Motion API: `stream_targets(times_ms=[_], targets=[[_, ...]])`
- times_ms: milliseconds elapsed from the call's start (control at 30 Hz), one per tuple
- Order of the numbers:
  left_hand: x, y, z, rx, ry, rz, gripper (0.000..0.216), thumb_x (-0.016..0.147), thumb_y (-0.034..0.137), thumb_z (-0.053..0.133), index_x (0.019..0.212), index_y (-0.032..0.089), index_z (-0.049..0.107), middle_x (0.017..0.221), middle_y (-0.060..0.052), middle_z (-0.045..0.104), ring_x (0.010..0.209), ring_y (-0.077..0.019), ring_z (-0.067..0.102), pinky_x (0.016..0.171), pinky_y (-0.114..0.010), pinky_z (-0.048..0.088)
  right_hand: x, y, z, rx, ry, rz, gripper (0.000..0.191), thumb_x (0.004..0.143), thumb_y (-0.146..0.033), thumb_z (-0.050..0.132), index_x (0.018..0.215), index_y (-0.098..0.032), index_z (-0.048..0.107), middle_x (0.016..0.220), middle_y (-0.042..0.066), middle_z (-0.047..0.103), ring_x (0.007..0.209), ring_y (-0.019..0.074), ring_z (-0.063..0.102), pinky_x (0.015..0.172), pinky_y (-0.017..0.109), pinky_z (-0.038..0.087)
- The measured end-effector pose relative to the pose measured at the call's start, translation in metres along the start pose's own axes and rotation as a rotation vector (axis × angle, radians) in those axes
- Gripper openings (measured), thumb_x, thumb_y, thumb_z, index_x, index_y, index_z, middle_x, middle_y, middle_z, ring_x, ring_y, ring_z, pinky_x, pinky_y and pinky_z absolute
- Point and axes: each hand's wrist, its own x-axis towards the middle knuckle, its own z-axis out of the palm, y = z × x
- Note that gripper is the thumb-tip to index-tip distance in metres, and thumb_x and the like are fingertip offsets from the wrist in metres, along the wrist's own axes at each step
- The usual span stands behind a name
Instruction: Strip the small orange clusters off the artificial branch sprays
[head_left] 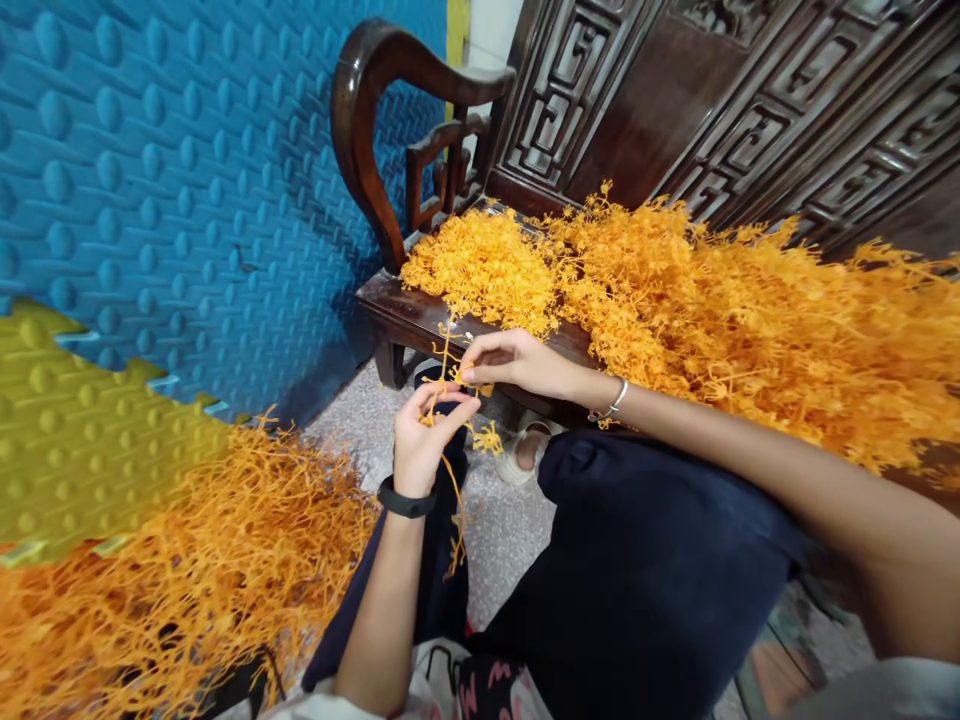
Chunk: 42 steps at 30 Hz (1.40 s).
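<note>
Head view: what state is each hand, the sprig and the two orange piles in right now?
left hand: closed on the orange sprig, thumb up.
right hand: fingertips pinching the same sprig from above.
orange sprig: held by both hands, one strand dangling.
bench pile: loose heap spread across the wooden bench.
floor pile: loose tangle, partly on the foam mat.
</note>
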Motion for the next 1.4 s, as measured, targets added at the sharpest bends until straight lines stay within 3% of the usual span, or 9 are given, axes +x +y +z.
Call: stream_targets(times_ms=[133, 333, 633, 800, 933, 1133, 1400], targets=[[-0.003, -0.002, 0.007, -0.023, -0.019, -0.016, 0.026, 0.06, 0.026, 0.074, 0.082, 0.015, 0.065, 0.082, -0.004, 0.067, 0.079, -0.0152, 0.062, 0.07, -0.025, 0.046, 0.0, 0.001, 0.003, 0.081, -0.022, 0.035, 0.01, 0.073, -0.02, 0.062, 0.076, -0.012, 0.058, 0.074, 0.001, 0.059, 0.069, 0.0078, 0.055, 0.068, 0.024, 0.045], [-0.003, -0.009, 0.011, -0.094, 0.072, -0.003, 0.027, 0.058, 0.021, 0.074, 0.082, 0.016, 0.062, 0.073, 0.003, 0.059, 0.05, -0.0026, 0.043, 0.049, -0.016, 0.034, 0.0, -0.003, 0.008, 0.079, -0.07, 0.015, 0.012, 0.069, -0.017, 0.065, 0.074, -0.012, 0.055, 0.072, -0.002, 0.058, 0.065, 0.006, 0.054, 0.065, 0.022, 0.044], [-0.002, -0.013, 0.011, -0.048, 0.127, 0.081, 0.022, 0.061, 0.018, 0.072, 0.077, 0.016, 0.058, 0.063, 0.006, 0.048, 0.05, -0.0029, 0.037, 0.049, -0.015, 0.032, 0.002, -0.002, 0.018, 0.055, -0.07, 0.033, 0.016, 0.07, -0.022, 0.066, 0.071, -0.012, 0.053, 0.066, -0.001, 0.058, 0.062, 0.0067, 0.053, 0.059, 0.021, 0.043], [0.0, -0.012, 0.01, -0.062, 0.078, 0.005, 0.016, 0.066, 0.026, 0.07, 0.075, 0.015, 0.063, 0.065, 0.003, 0.054, 0.056, -0.0056, 0.048, 0.052, -0.016, 0.036, 0.006, 0.001, 0.011, -0.012, 0.11, 0.012, 0.013, 0.069, -0.019, 0.065, 0.067, -0.012, 0.054, 0.065, -0.001, 0.057, 0.06, 0.0069, 0.052, 0.058, 0.022, 0.041], [-0.001, -0.006, 0.014, -0.136, 0.04, -0.118, 0.016, 0.065, 0.029, 0.069, 0.071, 0.015, 0.063, 0.055, 0.004, 0.05, 0.044, -0.0034, 0.04, 0.04, -0.016, 0.027, 0.008, 0.009, 0.002, -0.13, 0.247, 0.02, 0.012, 0.066, -0.016, 0.065, 0.062, -0.012, 0.054, 0.061, -0.002, 0.055, 0.056, 0.0059, 0.047, 0.056, 0.021, 0.037], [0.001, 0.002, 0.019, -0.213, 0.044, -0.138, 0.014, 0.065, 0.026, 0.068, 0.068, 0.014, 0.062, 0.049, 0.005, 0.047, 0.038, -0.0016, 0.032, 0.036, -0.015, 0.018, 0.009, 0.007, 0.001, -0.282, 0.361, -0.03, 0.012, 0.066, -0.015, 0.063, 0.06, -0.012, 0.053, 0.056, -0.004, 0.052, 0.054, 0.0055, 0.044, 0.055, 0.021, 0.034], [0.003, 0.008, 0.016, -0.238, 0.069, -0.125, 0.017, 0.064, 0.028, 0.068, 0.067, 0.013, 0.062, 0.05, 0.004, 0.046, 0.038, -0.0013, 0.031, 0.035, -0.016, 0.016, 0.021, -0.003, 0.006, -0.159, 0.417, 0.067, 0.012, 0.062, -0.014, 0.063, 0.057, -0.012, 0.053, 0.053, -0.003, 0.049, 0.051, 0.0061, 0.041, 0.052, 0.022, 0.032]])
